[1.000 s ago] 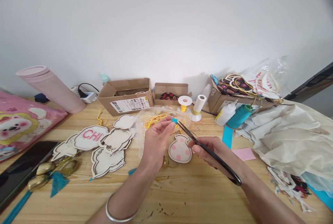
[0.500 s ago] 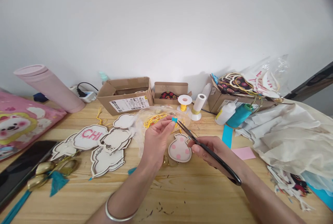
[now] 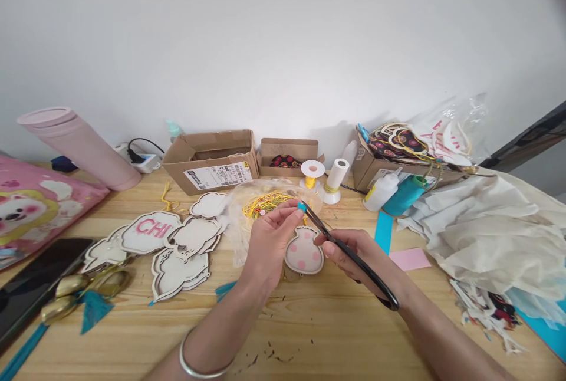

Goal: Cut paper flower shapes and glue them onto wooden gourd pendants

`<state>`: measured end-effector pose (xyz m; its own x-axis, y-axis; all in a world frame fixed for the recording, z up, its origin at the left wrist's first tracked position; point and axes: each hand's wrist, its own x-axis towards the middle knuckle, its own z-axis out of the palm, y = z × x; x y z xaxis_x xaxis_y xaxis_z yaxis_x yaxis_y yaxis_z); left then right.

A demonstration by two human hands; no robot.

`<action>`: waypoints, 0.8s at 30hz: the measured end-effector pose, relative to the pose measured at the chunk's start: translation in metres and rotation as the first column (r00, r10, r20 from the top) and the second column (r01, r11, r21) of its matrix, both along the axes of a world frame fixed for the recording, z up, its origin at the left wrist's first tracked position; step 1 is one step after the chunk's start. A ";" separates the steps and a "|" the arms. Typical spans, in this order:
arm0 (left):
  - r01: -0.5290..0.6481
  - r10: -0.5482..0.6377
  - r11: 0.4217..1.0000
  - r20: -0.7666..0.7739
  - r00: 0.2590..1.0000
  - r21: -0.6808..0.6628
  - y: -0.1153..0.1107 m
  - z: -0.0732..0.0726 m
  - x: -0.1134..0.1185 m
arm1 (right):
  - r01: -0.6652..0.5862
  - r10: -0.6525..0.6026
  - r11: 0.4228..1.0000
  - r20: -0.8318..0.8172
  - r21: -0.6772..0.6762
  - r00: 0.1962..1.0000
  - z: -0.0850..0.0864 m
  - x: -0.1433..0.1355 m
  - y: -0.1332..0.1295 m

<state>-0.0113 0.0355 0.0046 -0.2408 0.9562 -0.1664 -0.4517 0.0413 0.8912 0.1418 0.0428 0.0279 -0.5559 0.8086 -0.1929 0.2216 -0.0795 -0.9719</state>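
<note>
My left hand (image 3: 276,230) pinches a small bright blue piece (image 3: 301,206) between thumb and fingertips; whether it is paper or cloth is too small to tell. In my right hand (image 3: 354,251) is a pair of scissors (image 3: 360,263) with black handles, its blades pointing up and left. The blade tips are at the blue piece. Below the blades lies a pouch-shaped wooden-rimmed piece (image 3: 305,252) with pink dots. Behind my left hand, a clear plastic bag (image 3: 234,216) holds yellow cords (image 3: 265,201).
Cloud-shaped wooden frames (image 3: 181,275) and a black phone (image 3: 39,281) lie left. Cardboard boxes (image 3: 207,163), thread spools (image 3: 336,174) and a white glue bottle (image 3: 381,191) stand along the wall. Pale cloth (image 3: 490,222) heaps at right beside a pink strip (image 3: 410,259).
The blue piece and my left fingertips have shifted slightly right, toward the scissor tips. Less of the blue piece shows now. The whole view has moved a little.
</note>
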 end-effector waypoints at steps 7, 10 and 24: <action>0.076 -0.073 0.993 0.041 0.997 -0.095 -0.004 0.000 0.007 | -0.018 0.022 0.999 -0.086 0.039 0.996 -0.015 -0.002 0.005; 0.087 -0.083 0.995 0.078 0.994 -0.055 -0.004 0.001 0.008 | 0.002 0.002 0.999 -0.112 0.037 0.994 -0.017 -0.002 0.005; 0.141 -0.135 0.988 0.098 0.986 -0.057 -0.005 0.006 0.008 | 0.018 -0.015 0.999 -0.074 0.042 0.997 -0.014 0.000 0.005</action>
<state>-0.0030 0.0302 0.0104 -0.0877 0.9659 -0.2436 -0.5187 0.1645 0.8390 0.1415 0.0481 0.0138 -0.5541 0.8242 -0.1167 0.1478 -0.0405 -0.9882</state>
